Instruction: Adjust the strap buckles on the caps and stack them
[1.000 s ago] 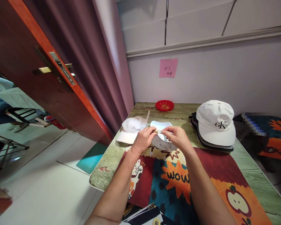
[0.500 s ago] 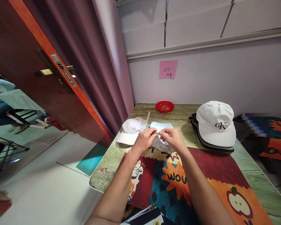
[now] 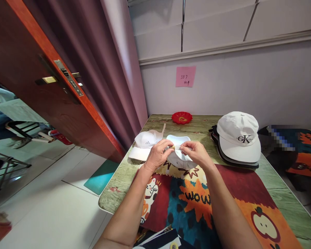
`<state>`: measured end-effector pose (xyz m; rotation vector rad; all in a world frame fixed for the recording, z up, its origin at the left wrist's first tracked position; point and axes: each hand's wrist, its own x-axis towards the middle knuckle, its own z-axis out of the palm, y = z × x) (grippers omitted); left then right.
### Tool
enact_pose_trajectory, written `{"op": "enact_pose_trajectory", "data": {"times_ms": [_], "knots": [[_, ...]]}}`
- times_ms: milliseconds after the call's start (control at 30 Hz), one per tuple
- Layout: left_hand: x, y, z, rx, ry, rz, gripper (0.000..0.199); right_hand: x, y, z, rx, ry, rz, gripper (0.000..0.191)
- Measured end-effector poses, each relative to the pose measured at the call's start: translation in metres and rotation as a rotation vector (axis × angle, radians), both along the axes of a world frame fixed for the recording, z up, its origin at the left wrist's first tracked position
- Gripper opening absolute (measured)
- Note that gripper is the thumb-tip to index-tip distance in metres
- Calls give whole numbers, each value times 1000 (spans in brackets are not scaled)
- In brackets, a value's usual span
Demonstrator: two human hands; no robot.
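Observation:
A white cap (image 3: 180, 163) lies in front of me with its brim pointing away. Above it, my left hand (image 3: 157, 156) pinches one end of the cap's strap (image 3: 177, 147), by a small brass-coloured piece that looks like a buckle. My right hand (image 3: 197, 154) pinches the same strap a short way to the right, so a pale stretch shows between the fingertips. Fingers hide the strap's ends. Left of my left hand sits another white cap (image 3: 142, 144) with an Adidas-style mark, its strap sticking up loose.
A stack of caps stands at the right, a white CK cap (image 3: 238, 138) on top. Farther back is a red scalloped dish (image 3: 181, 118). A patterned mat (image 3: 176, 200) covers the table's near part. Left are an open door (image 3: 54, 103) and purple curtain (image 3: 109, 69).
My right hand has shifted slightly right, away from my left, and more of the strap shows between them. My left hand stays nearly in place.

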<state>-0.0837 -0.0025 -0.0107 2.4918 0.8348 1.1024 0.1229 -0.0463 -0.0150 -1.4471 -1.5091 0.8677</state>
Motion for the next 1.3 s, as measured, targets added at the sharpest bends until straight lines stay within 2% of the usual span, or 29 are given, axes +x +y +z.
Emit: {"op": "enact_pose_trajectory", "data": {"times_ms": [233,500,733,1100,1300], "knots": [[2,-1,-2,-28,-23,-24,10,0,1,-3,-21,32,12,21],[3,-1,-5,-29,-21,10,10,-8,7,-11,-19,132,47,22],[3,-3,-3,-5,15,-23,15,-13,7,-12,6,105,102,25],[1,1,-3,-33,-8,-2,11,5,4,-8,-13,50,105,29],[4,0,-4,-22,-11,-21,12,1,5,-9,5,58,85,26]]}}
